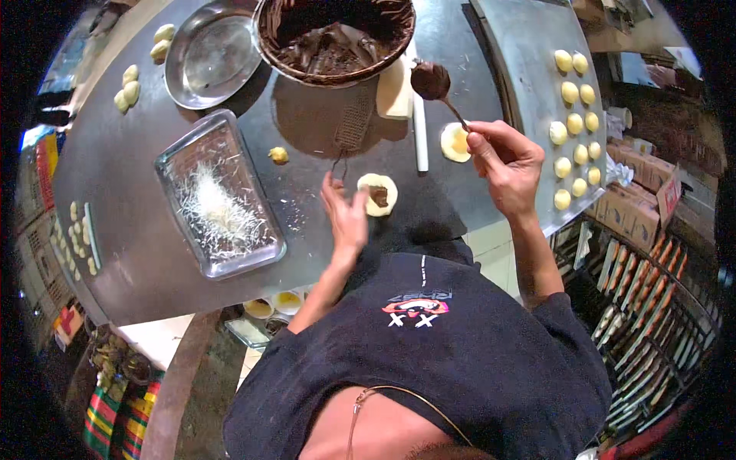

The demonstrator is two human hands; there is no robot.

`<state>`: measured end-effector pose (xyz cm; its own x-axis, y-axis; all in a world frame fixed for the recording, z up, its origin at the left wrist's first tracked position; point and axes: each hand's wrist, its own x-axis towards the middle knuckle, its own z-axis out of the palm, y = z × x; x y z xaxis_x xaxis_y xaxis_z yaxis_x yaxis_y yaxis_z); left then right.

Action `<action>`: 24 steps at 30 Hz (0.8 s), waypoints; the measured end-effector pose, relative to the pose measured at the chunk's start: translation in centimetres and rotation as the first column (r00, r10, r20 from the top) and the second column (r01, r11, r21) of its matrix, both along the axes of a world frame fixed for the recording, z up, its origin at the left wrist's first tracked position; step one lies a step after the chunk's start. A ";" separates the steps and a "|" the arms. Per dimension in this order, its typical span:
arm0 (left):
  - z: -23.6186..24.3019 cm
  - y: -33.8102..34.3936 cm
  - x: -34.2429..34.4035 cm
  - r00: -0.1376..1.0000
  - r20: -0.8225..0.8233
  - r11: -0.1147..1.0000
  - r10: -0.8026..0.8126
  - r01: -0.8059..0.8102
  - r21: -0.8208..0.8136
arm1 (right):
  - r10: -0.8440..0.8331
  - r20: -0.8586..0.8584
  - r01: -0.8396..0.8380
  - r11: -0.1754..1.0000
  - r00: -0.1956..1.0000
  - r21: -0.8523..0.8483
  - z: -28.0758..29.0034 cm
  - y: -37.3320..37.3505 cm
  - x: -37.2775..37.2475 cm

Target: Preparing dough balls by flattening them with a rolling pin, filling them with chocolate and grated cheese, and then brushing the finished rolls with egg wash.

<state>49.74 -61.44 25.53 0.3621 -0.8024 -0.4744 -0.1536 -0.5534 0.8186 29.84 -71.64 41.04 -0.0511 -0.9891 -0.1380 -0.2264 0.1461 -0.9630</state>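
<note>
My right hand [507,162] is closed on the handle of a spoon [458,115], whose bowl is heaped with dark brown chocolate paste [431,80]. It hovers right of the big bowl. Beneath it lies a flattened dough round [455,143], partly behind the hand. My left hand [346,218] is slightly blurred, its fingers apart, beside another dough round [388,188] with a smear of brown paste on it. The thumb overlaps that round's left edge; whether it touches I cannot tell. Just beyond the fingers is the wire handle of a flat grater [353,121].
A large bowl of brown paste [337,57] stands at the back, with a round metal pan [211,65] to its left. A glass dish of grated white shreds [222,211] sits at left. A white rod [421,138] lies right of centre. Dough balls [575,123] line a tray at right.
</note>
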 end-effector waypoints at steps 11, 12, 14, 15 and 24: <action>-5.3 -9.6 -16.7 0.116 0.964 0.496 -0.238 0.868 0.018 | 0.115 -0.922 -0.766 0.600 0.370 -0.233 -0.5 -14.6 7.9; -6.0 -9.5 -18.3 0.332 0.873 0.558 -0.358 0.826 -0.085 | 0.120 -0.965 -0.843 0.520 0.233 -0.139 -2.0 -16.5 8.5; -5.5 -9.4 -18.1 0.422 0.729 0.458 -0.539 0.873 -0.166 | 0.211 -0.974 -0.871 0.460 -0.080 0.171 -4.0 -19.4 11.0; -5.1 -9.2 -17.8 0.456 0.540 0.372 -0.708 0.890 -0.264 | 0.240 -0.955 -0.883 0.392 -0.172 0.257 -4.6 -20.2 11.8; 8.0 -7.1 -3.2 0.406 -0.831 0.869 -0.381 -0.151 -0.472 | 0.473 -0.881 -0.862 0.438 -0.022 0.257 -4.0 -19.3 11.4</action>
<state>46.50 -68.59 33.51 -0.1598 -0.9852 -0.0621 0.7592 -0.1629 0.6301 41.26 -90.91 37.00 0.7833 -0.5628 -0.2641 -0.6093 -0.7793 -0.1465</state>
